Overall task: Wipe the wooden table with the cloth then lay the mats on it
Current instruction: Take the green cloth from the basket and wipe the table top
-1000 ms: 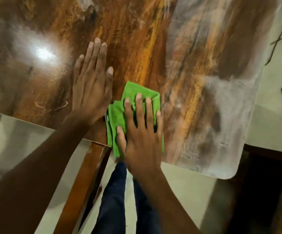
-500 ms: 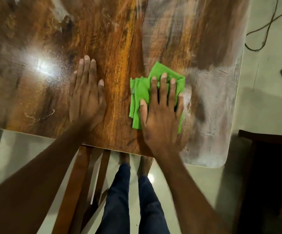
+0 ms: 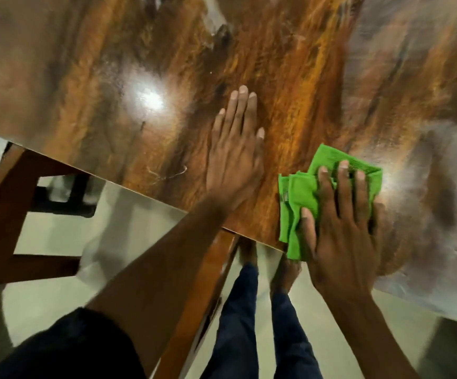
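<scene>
Glossy brown wooden tabletop (image 3: pixel 290 77) fills the head view above a pale floor. Left hand (image 3: pixel 234 160) lies flat, fingers straight and together, palm down near the near edge. Right hand (image 3: pixel 342 231), fingers spread, presses the folded green cloth (image 3: pixel 301 192) at that edge, just right.

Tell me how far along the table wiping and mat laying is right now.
Done: nothing is clearly finished; the wooden table looks glossy in the middle but hazy grey at its right end. In hand: the right hand presses the folded green cloth flat near the table's near edge, while the left hand rests flat on the wood. Left: the rest of the wiping and all the mats; none are in view.
</scene>
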`<state>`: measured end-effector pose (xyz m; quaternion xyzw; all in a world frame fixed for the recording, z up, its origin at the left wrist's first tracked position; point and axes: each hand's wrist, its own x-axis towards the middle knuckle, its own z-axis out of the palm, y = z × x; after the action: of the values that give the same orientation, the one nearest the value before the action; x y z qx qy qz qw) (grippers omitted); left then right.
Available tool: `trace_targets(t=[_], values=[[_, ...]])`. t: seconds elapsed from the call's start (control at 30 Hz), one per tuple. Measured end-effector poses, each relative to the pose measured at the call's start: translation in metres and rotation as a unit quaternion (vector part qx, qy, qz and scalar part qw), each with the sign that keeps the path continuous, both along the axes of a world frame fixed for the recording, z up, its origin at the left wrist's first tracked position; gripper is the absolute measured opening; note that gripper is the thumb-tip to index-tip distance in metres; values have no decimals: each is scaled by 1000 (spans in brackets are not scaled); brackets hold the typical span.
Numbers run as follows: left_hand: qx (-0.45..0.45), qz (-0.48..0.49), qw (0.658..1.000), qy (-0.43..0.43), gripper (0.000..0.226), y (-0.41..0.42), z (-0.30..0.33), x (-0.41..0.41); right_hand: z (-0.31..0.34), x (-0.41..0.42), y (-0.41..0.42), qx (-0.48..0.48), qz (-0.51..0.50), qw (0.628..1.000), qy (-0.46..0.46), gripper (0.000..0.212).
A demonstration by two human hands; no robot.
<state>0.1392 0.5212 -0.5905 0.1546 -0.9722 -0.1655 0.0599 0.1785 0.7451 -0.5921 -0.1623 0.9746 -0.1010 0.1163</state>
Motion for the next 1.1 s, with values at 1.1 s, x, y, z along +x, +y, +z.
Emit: trace_targets(t=[1.1], values=[[0,-59,997,-45,68,-14,-13,46,10,-17,10,30,-34,998,35,65]])
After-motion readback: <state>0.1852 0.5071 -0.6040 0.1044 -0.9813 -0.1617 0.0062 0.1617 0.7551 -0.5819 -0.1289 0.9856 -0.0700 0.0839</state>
